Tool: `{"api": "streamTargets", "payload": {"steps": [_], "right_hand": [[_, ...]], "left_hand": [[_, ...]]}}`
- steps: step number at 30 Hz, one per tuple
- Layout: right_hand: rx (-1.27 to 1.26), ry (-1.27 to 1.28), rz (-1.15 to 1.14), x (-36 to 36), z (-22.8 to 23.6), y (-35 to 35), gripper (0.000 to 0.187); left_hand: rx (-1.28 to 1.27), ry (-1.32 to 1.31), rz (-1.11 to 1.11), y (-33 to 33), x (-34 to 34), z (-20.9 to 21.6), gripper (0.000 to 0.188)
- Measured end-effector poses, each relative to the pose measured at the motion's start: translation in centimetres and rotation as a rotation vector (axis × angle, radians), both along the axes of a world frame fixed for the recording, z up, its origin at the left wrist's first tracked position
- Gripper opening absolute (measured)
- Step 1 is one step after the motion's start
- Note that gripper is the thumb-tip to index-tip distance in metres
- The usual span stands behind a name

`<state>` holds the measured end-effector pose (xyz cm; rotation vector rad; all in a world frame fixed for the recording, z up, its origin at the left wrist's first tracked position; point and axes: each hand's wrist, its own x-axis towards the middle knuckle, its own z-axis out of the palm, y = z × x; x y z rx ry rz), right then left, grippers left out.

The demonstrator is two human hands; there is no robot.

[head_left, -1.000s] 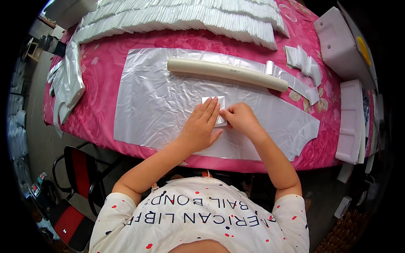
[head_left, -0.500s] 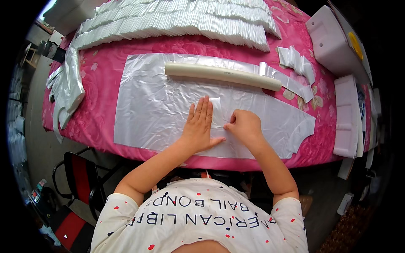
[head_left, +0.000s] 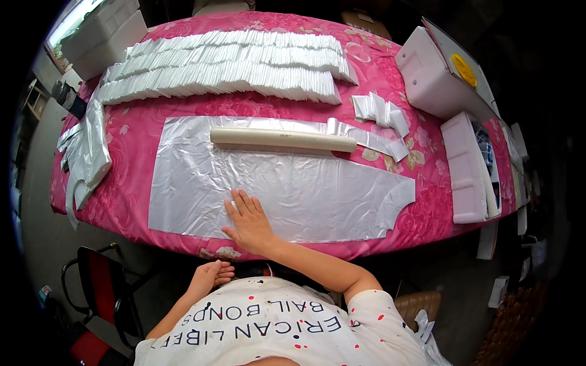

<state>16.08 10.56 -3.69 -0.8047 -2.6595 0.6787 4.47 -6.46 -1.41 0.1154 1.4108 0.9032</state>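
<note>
A silvery-white plastic bag (head_left: 293,207) lies flat and wrinkled on the table, its curved cut end toward the right. My right hand (head_left: 251,227) presses on it near its front edge, palm down with fingers spread. My left hand (head_left: 210,279) hovers off the table's front edge, close to my body, its fingers loosely stretched and nothing visible in them. Across the bag's far part rests a long cream-coloured tube (head_left: 284,139). Beside the tube's right end is a folded plastic strip (head_left: 369,139).
Long rows of folded white plastic packets (head_left: 213,79) line the table's far side. Several loose packets (head_left: 379,113) lie right of them. White foam boxes (head_left: 467,171) stand at the right edge. Bunched plastic bags (head_left: 90,161) hang over the left edge, near a black chair (head_left: 101,280).
My left hand has left the bag and dropped to the table's front edge. My right hand has moved left and flattened on the bag. The small white square no longer shows; the view has shifted.
</note>
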Motion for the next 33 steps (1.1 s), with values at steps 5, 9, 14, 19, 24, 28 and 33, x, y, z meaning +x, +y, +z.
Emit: {"api": "streamTargets", "payload": {"steps": [5,9,14,19,24,28,33], "right_hand": [[-0.244,0.109,0.205,-1.3,-0.5,-6.9,0.059],[-0.299,0.035,0.414,0.5,3.7,-4.3,0.047],[-0.052,0.354,0.435,5.0,3.5,3.2,0.009],[-0.223,0.551,-0.27,17.4,6.0,18.0,0.01],[-0.378,0.872,-0.86,27.9,4.9,32.3,0.022],[-0.072,0.401,-1.11,32.9,1.5,38.2,0.04],[-0.198,0.171,-1.099,30.6,2.4,39.1,0.052]], "left_hand": [[0.082,0.027,0.176,-0.2,0.5,0.0,0.021],[0.16,0.59,-0.412,1.1,-1.2,0.8,0.013],[0.569,1.009,-0.778,7.8,1.0,6.4,0.023],[0.966,1.072,-0.77,18.6,4.6,8.5,0.04],[0.916,0.709,-0.583,32.6,9.5,5.5,0.042],[0.743,0.62,-0.475,43.0,15.5,4.0,0.049],[0.483,0.55,-0.249,50.3,19.3,0.6,0.047]]}}
